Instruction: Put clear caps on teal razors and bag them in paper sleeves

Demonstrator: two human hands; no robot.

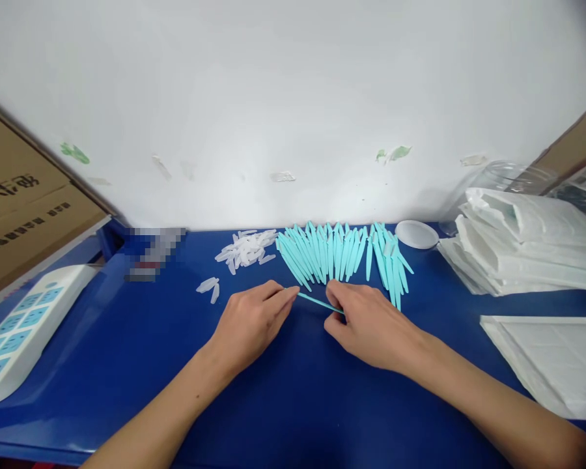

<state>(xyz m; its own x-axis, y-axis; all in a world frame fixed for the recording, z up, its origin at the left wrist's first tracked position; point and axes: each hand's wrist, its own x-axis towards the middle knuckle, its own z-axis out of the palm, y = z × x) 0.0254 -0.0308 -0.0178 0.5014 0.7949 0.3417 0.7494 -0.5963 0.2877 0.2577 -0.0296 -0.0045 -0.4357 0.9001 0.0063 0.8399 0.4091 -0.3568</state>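
Note:
Between my two hands a slim turquoise eyebrow razor [320, 301] is held at a slant above the table. My left hand [254, 316] pinches its left end, and the fingers hide that tip; I cannot tell whether a cap is on it. At the other end, my right hand [366, 319] grips the razor between thumb and fingers. Just beyond the hands a row of turquoise eyebrow razors [317, 251] lies fanned out. To their left is a pile of small translucent caps [248, 249], with several loose caps [209, 286] nearer me.
A white power strip [43, 326] and a cardboard box [24, 195] stand at the left. On the right are stacked white padded bags [527, 247], a flat white packet [557, 358], a round white lid [417, 234] and a clear jar [508, 174]. A white wall [293, 98] closes off the blue table [293, 417].

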